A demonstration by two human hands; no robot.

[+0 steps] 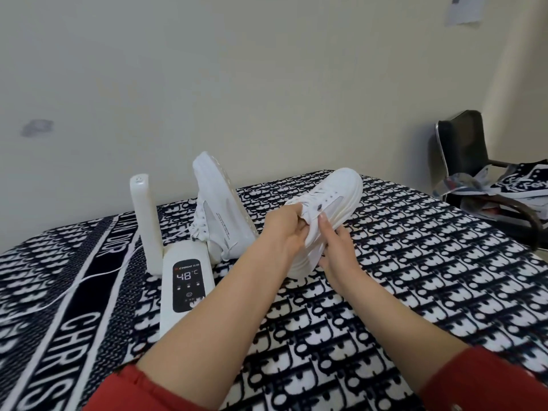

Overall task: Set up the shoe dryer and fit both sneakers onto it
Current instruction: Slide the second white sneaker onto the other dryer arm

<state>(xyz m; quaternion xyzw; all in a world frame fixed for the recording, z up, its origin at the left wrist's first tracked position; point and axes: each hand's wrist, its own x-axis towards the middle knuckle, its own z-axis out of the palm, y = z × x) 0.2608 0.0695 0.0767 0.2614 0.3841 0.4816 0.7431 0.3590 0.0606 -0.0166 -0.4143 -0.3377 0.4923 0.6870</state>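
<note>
A white shoe dryer (185, 280) lies on the patterned blanket, its black panel reading 48°C. Its left arm (145, 221) stands bare and upright. One white sneaker (221, 209) sits toe-up over the dryer's right arm, sole facing right. A second white sneaker (329, 209) is held above the blanket to the right, toe pointing away. My left hand (281, 229) grips its tongue and collar. My right hand (335, 247) holds its heel and sole from below.
A black and white patterned blanket (385, 292) covers the surface. The dryer's white cord (89, 277) trails off to the left. A black chair (474, 173) with papers and a dark shoe stands at the right. A pale wall is behind.
</note>
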